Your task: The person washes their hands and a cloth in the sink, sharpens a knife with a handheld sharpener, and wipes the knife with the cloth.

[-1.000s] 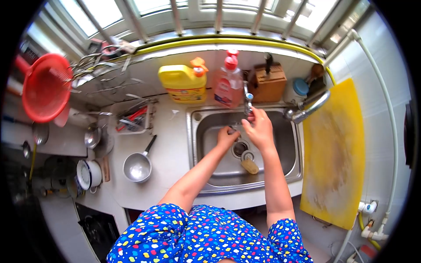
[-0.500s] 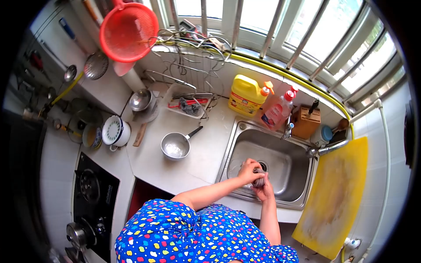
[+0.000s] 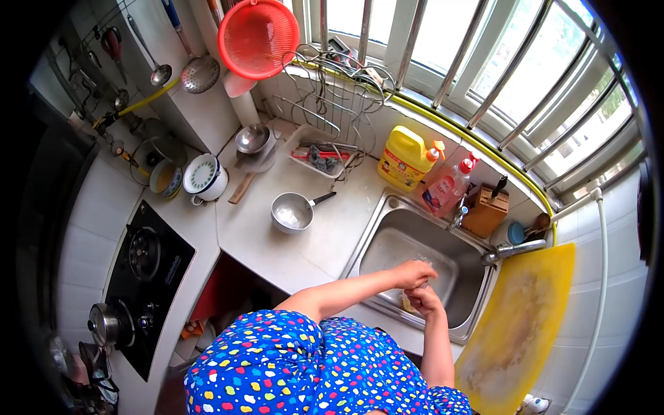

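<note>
Both hands are held close together over the sink [image 3: 398,241], towards its near edge, with the left hand [image 3: 413,274] a little farther out than the right hand [image 3: 424,300]. The fingers of each hand are curled inward. A small greyish thing [image 3: 424,284] seems to be pinched between them, but which fingers are clamped on it, and how firmly, cannot be told.

For this close handwork, the small thing is probably best steadied in one hand and turned or worked lightly with the fingertips of the other. The hands are best kept low and inside the near edge, so that anything dropped or dripping is caught by the basin. A firm but unforced hold seems wise, since wet surfaces may slip. The wrists are best kept relaxed, and the far side of the thing should be reached by turning it.

Only a sliver of the greyish thing is shown; its full shape and material are hidden by the fingers. Just beside the right hand, near the same edge, a pale yellowish thing [image 3: 408,303] is partly seen. It looks dull and softly rounded, and whether it is held or lies in the basin cannot be told.
</note>
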Demonstrator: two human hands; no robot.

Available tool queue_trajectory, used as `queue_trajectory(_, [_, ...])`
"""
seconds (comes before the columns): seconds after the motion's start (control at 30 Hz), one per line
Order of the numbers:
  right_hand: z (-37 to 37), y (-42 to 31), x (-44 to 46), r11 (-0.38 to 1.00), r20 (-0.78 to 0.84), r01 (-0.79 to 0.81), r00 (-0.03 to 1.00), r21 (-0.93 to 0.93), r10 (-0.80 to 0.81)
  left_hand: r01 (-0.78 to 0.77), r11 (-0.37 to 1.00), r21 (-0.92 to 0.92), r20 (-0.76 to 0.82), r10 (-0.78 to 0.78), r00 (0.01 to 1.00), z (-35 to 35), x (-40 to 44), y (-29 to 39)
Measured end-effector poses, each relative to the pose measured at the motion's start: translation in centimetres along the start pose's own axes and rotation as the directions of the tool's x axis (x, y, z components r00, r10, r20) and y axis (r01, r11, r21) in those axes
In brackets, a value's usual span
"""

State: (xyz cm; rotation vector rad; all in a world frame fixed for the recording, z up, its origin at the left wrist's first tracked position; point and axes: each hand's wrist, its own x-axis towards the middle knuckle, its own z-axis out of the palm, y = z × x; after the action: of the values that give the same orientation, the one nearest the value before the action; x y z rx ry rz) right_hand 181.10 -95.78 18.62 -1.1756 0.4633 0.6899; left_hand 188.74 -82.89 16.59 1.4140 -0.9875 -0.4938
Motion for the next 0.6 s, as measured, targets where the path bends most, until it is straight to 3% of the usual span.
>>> queue_trajectory(0.03, [-1.2,0.6,0.6,0.999,-0.057,-0.008,0.998,-0.038,0.005,-0.118,0.945,0.305,0.069,0.102,0.992,0.1,-0.4,0.7])
queue_trajectory(0.07, [-1.4,0.1,0.4,0.999,-0.054,-0.005,0.999,-0.041,0.003,-0.239,0.787,0.57,0.164,0.176,0.971,0.1,-0.9,1.7])
queue_trajectory(0.1, [-1.5,-0.6,0.3,0.994,-0.059,-0.062,0.997,-0.086,0.057,-0.344,0.67,0.658,0.248,0.238,0.939,-0.2,-1.7,2.7])
queue_trajectory(0.13, [-1.4,-1.1,0.1,0.984,-0.065,-0.119,0.992,-0.13,0.112,-0.342,0.667,0.661,0.247,0.237,0.94,-0.1,-1.7,3.3])
queue_trajectory(0.2, [-0.9,-1.4,-0.1,0.979,-0.044,-0.129,0.991,-0.159,0.124,-0.22,0.589,0.778,0.242,0.042,0.969,0.0,-1.9,4.0])
queue_trajectory(0.27, [-0.4,-2.3,-0.4,0.935,-0.013,-0.084,0.996,-0.345,0.084,-0.208,0.569,0.796,0.21,0.063,0.976,0.4,-0.8,2.5])
queue_trajectory(0.33, [0.3,-3.0,-0.4,0.924,-0.051,-0.087,0.996,-0.372,0.073,-0.137,0.542,0.829,0.186,-0.036,0.982,0.5,0.3,1.6])
queue_trajectory(0.4, [0.8,-3.6,-0.6,0.852,-0.131,-0.084,0.991,-0.516,0.019,-0.138,0.523,0.841,0.133,0.047,0.99,0.6,0.7,1.6])
queue_trajectory(0.47, [1.2,-4.2,-0.9,0.807,-0.183,-0.108,0.983,-0.581,0.0,-0.056,0.474,0.879,0.082,-0.034,0.996,0.7,1.4,1.4])
queue_trajectory(0.57, [0.0,-3.2,0.8,0.413,-0.176,-0.025,0.927,-0.91,-0.332,0.027,0.498,0.866,0.036,-0.116,0.993,0.5,2.0,1.6])
queue_trajectory(0.6, [-0.4,-3.0,1.1,0.415,-0.182,-0.029,0.924,-0.909,-0.335,0.069,0.499,0.864,0.031,-0.189,0.981,0.4,2.1,1.7])
